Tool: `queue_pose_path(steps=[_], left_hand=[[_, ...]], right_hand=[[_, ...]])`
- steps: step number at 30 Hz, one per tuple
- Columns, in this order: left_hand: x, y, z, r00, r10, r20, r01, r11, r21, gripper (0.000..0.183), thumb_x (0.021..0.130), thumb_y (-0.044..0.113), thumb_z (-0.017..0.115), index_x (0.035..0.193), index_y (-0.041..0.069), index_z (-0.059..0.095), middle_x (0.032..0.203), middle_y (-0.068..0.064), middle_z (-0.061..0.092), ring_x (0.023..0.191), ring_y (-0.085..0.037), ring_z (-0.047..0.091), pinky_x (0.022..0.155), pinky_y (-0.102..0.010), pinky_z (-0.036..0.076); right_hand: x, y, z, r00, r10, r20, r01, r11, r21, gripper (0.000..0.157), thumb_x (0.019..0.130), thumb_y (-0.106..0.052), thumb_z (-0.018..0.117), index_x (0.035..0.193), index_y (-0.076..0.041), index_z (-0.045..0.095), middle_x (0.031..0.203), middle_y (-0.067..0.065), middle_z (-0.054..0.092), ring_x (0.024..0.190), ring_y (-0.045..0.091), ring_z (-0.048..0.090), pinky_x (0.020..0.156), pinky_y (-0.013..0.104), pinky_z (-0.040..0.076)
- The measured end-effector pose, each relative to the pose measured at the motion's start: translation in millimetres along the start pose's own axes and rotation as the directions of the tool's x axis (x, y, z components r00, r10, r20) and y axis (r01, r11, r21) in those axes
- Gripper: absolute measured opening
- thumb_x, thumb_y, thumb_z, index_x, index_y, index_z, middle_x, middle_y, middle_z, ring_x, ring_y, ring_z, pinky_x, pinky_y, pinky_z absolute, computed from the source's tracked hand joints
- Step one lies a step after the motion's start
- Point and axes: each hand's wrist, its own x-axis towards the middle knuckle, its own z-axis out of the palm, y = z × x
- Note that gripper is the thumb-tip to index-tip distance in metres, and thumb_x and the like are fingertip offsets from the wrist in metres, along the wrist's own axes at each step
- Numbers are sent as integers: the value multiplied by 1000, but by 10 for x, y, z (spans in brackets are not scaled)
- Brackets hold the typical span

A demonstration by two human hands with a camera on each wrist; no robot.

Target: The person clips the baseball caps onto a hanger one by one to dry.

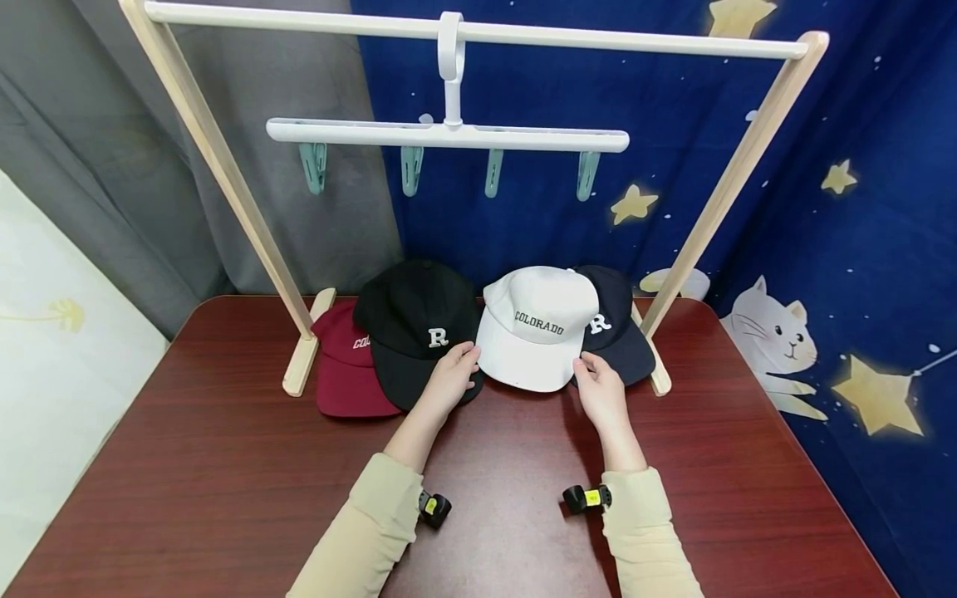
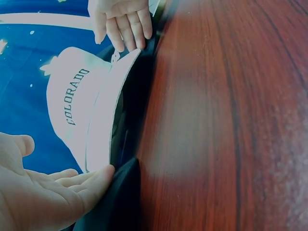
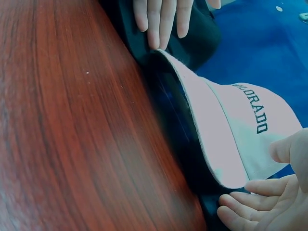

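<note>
A white cap (image 1: 540, 299) lettered COLORADO sits between my hands, its brim toward me and overlapping the caps on both sides. My left hand (image 1: 452, 375) is at the brim's left side, over the black cap (image 1: 414, 311) with a white R. In the left wrist view, that hand's straight fingers (image 2: 94, 185) reach the brim edge, thumb apart. My right hand (image 1: 601, 392) is at the brim's right corner, in front of the navy cap (image 1: 626, 345). The right wrist view shows its extended fingers (image 3: 260, 204) beside and below the brim, thumb spread above.
A maroon cap (image 1: 345, 374) lies partly under the black one. Over the caps stands a wooden rack (image 1: 247, 199), from which hangs a white hanger (image 1: 449, 134) with several teal clips (image 1: 411, 170). Curtains (image 1: 516, 224) hang behind the brown table (image 1: 224, 482).
</note>
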Motion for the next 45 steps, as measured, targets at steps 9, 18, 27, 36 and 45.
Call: queue_pose_path(steps=[9,18,27,36,45], left_hand=[[4,18,2,1000,-15,5,15,1000,-9,53,102,31,44,142,-3,39,140,-21,45,120,-31,51,92,-43,46],[26,11,-3,1000,-31,5,31,998,-55,52,102,30,43,141,-4,39,137,-22,48,119,-33,52,92,-43,46],[18,37,32,999,-44,0,44,996,-75,52,102,30,44,138,-7,42,136,-23,47,119,-34,50,96,-43,43],[-11,47,69,996,-83,-30,77,986,-144,49,101,28,44,135,-8,45,131,-25,51,114,-37,56,93,-45,46],[2,19,76,993,-107,-43,94,969,-230,48,102,24,44,134,-11,43,131,-28,50,112,-36,57,95,-46,44]], right_hand=[[1,-18,20,1000,17,11,-17,1000,15,46,101,-26,46,136,4,47,133,23,51,121,33,50,98,44,41],[-10,-46,38,1000,27,15,-27,999,20,47,101,-25,46,137,5,46,134,24,50,122,34,49,99,44,40],[-1,-34,37,1000,17,5,-17,1000,-15,50,99,-25,49,139,6,43,131,27,52,119,37,51,98,45,41],[21,-17,26,1000,17,5,-17,1000,-7,50,99,-23,50,139,7,43,128,28,53,118,38,53,97,46,42],[40,-23,34,1000,8,-22,-8,1000,-23,51,94,-20,60,135,7,48,121,28,58,111,37,58,93,45,45]])
